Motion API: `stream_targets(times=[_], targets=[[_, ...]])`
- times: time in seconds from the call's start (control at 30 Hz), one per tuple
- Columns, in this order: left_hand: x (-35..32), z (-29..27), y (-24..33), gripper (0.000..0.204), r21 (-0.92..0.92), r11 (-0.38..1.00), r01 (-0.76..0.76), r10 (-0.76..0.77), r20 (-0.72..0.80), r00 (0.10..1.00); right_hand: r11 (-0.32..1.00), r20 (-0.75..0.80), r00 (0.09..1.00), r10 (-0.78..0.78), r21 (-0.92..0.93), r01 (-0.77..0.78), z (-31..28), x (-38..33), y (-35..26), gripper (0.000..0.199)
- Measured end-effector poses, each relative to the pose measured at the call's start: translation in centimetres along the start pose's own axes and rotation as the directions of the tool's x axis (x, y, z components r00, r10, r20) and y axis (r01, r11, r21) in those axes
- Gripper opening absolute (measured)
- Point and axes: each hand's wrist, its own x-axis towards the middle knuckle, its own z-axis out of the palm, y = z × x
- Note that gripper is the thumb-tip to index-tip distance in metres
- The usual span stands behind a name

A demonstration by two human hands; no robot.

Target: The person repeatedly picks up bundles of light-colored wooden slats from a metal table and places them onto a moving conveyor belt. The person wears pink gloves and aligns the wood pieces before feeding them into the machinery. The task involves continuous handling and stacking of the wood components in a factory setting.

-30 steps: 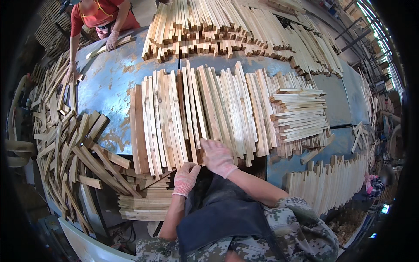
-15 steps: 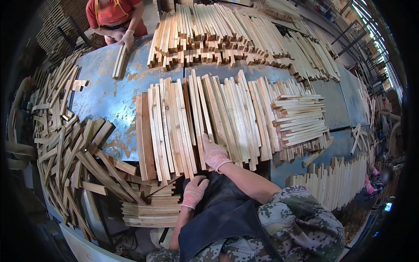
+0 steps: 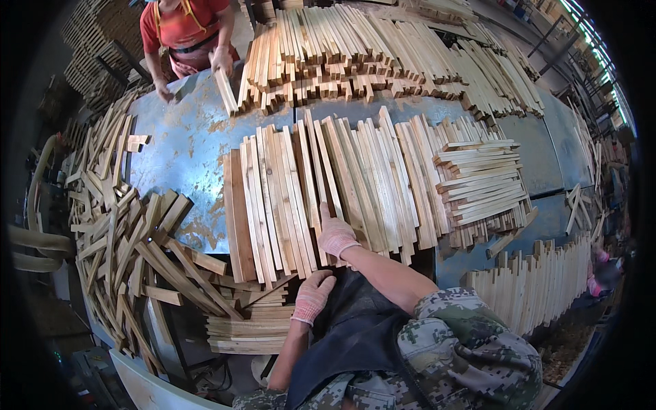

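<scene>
Where the right hand (image 3: 339, 237) rests: on the near part of the wooden strips (image 3: 355, 184), index finger (image 3: 326, 213) straight along one, other fingers bent; whether it grips, I cannot tell
Left hand (image 3: 316, 297): half curled just off those near ends; whether it holds anything, I cannot tell
Crosswise stack (image 3: 480, 180): right of the right hand; a sideways shove could topple it
Strip ends: seem to overhang the worktop (image 3: 171, 143); pressing there could tip one off

Co-wkr in red top (image 3: 186, 33) stood across blue tbl (image 3: 179, 130), far L, & held a wood strip (image 3: 226, 94). Jumbled wood pile (image 3: 158, 270) lay L; stacked strips (image 3: 355, 41) opp. side.
</scene>
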Motion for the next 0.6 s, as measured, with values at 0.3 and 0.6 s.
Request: stream_targets(times=[0.3,0.6], targets=[[8.7,3.2,8.9,0.088,-0.346,0.936,-0.068,0.004,-0.184,0.983,0.808,-0.368,0.87,-0.329,0.367,0.461,-3.1,-10.8,9.0,0.089],[19.2,19.4,21.7,0.053,-0.174,0.98,-0.093,0.104,0.055,0.993,0.748,-0.544,0.809,-0.221,0.438,0.499,-8.5,-10.4,25.3,0.082]])
